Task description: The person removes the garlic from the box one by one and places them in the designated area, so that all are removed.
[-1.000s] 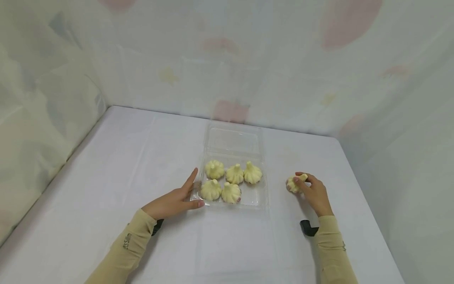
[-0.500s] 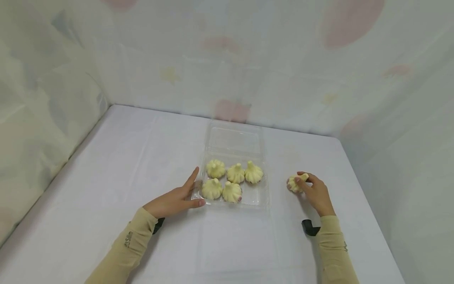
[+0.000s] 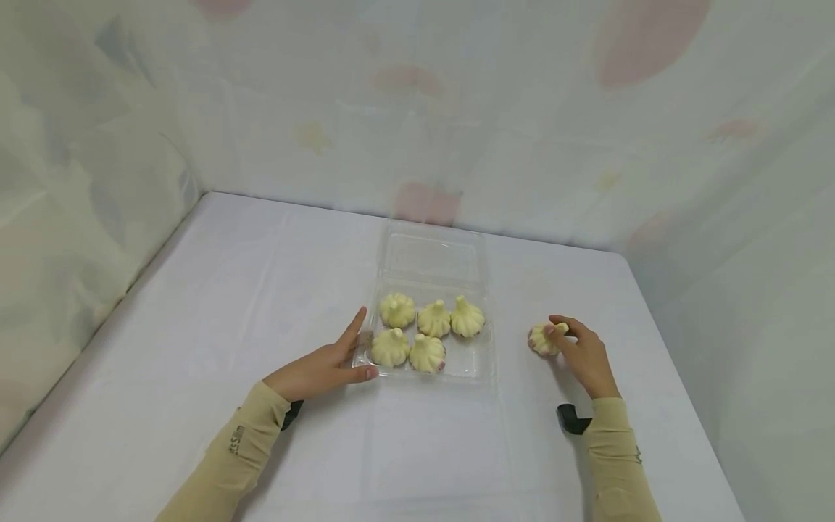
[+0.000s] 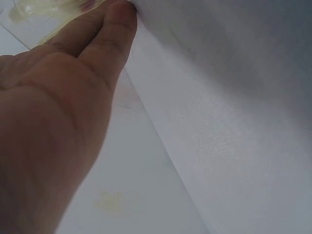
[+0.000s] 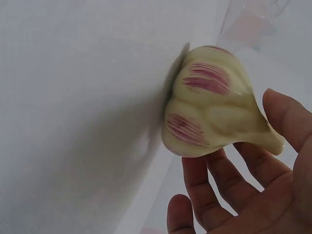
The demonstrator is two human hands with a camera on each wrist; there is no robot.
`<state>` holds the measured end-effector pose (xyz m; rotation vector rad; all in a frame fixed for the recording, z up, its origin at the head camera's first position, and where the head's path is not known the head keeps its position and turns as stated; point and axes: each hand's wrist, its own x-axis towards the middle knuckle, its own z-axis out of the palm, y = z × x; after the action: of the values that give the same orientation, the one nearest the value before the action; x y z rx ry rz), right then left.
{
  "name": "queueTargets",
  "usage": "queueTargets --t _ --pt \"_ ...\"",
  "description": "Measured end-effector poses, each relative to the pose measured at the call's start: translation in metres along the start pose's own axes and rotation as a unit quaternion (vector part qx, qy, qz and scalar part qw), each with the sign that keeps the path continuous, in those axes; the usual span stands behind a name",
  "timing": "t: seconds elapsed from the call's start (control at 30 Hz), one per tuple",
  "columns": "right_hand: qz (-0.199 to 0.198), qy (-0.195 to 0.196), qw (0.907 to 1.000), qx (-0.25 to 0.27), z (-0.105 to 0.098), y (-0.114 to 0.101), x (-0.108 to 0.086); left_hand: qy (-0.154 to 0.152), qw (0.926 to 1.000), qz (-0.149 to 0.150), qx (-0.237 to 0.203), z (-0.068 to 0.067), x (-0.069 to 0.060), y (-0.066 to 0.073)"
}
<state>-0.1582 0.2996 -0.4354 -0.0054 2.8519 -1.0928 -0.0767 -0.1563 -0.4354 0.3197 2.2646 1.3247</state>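
Pale yellow garlic bulbs with purple streaks stand in a clear plastic clamshell box, its lid lying back. Beside the box's left wall is my left hand, fingers extended along it and thumb at the front left corner. To the right, another garlic bulb rests tilted on the table, its stem pointing toward my right palm. My right hand loosely surrounds it: fingers touch its underside, while the thumb stands slightly off the stem in the right wrist view. The left wrist view barely shows the box.
A white-covered table spreads beneath everything. The box's transparent lid reaches toward the back edge. Pale patterned curtains enclose the table behind and at both sides. A black wrist mount sits under the right wrist.
My right hand has shifted slightly to the right, its thumb sliding back from the garlic bulb toward the stem. The left hand and the bulbs in the box stay put.
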Motion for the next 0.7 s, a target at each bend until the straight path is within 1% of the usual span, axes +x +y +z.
queueTargets --t 0.3,0.47,0.7 --pt "-0.010 0.012 0.9998 0.008 -0.008 -0.013 -0.003 0.001 1.0000 0.004 0.002 0.000 0.000 -0.001" --pt "-0.028 0.022 0.9992 0.017 -0.010 -0.015 -0.002 0.001 1.0000 0.007 0.003 0.000 0.001 -0.002" --pt "-0.033 0.031 0.9983 0.038 -0.010 -0.020 -0.005 -0.001 1.0000 0.007 0.004 0.000 0.000 -0.002"
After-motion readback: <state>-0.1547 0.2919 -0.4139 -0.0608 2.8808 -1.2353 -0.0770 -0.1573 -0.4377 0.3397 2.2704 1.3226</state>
